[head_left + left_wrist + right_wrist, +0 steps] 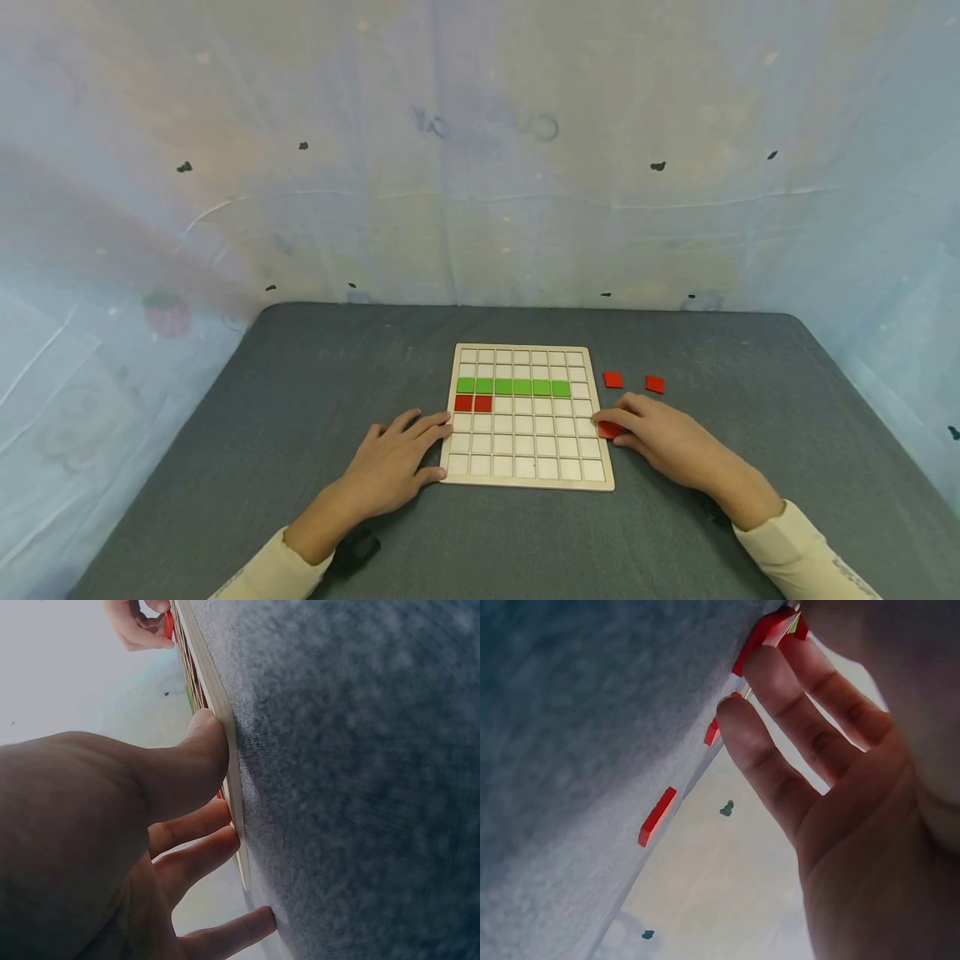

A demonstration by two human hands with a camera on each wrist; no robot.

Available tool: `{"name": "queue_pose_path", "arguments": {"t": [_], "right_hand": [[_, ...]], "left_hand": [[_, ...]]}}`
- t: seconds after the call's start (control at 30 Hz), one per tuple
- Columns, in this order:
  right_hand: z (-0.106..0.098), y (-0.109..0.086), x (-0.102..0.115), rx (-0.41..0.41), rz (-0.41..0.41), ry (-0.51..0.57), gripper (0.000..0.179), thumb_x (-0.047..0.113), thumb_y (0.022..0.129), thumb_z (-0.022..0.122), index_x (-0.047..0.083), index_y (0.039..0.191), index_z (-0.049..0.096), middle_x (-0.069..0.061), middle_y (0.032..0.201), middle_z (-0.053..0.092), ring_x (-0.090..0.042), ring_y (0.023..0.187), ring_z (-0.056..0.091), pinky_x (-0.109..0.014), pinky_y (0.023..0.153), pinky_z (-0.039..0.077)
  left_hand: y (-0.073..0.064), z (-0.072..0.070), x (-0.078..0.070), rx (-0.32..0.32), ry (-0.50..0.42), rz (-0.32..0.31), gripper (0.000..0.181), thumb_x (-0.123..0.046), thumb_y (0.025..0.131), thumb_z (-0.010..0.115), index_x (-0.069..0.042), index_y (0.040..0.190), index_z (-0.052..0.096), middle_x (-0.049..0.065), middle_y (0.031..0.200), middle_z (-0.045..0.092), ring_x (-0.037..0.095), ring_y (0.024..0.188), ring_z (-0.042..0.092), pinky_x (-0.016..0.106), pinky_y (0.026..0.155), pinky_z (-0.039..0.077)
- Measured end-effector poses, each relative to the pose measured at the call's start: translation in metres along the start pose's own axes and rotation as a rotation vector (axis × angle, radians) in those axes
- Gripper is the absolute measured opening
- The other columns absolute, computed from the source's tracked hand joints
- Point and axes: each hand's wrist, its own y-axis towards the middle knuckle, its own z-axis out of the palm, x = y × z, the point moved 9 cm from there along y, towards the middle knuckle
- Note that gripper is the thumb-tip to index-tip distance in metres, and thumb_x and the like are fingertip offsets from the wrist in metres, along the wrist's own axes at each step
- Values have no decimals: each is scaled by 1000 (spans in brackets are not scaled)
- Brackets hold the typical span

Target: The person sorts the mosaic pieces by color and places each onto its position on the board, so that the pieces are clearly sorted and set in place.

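A wooden grid board (525,485) lies flat on the dark cloth. One of its rows carries several green tiles (522,387), and below them two red tiles (473,403) sit at the left. My left hand (393,467) rests at the board's left edge, fingers spread, with the thumb (206,750) and some fingertips touching the rim. At the right edge, my right hand (663,437) pinches a red tile (609,430) between thumb and fingers. The left wrist view shows that tile (169,625) in the pinch; in the right wrist view the fingers partly cover the red there.
Two loose red tiles lie beyond my right hand, one near the board (612,380) and another farther right (655,384). Behind the grey cloth-covered table (337,358) hangs a pale patterned sheet (480,208), which also runs along both sides.
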Motion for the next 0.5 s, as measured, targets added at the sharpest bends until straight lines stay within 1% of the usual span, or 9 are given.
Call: {"name": "queue_pose_path", "arguments": {"t": [0.23, 0.5], "right_hand": [[3, 5, 3, 8, 1, 0, 37, 25, 92, 73, 25, 128, 66, 11, 108, 61, 1, 84, 50, -23, 73, 49], [7, 10, 6, 29, -1, -35, 39, 29, 92, 72, 26, 130, 65, 10, 110, 61, -1, 86, 51, -24, 74, 50]], "left_hand": [[-1, 0, 0, 4, 1, -5, 60, -44, 92, 67, -26, 147, 50, -7, 158, 40, 34, 145, 37, 62, 101, 38], [-1, 0, -1, -1, 11, 0, 60, -45, 93, 66, -26, 147, 50, -7, 158, 41, 33, 145, 38, 62, 101, 38]]}}
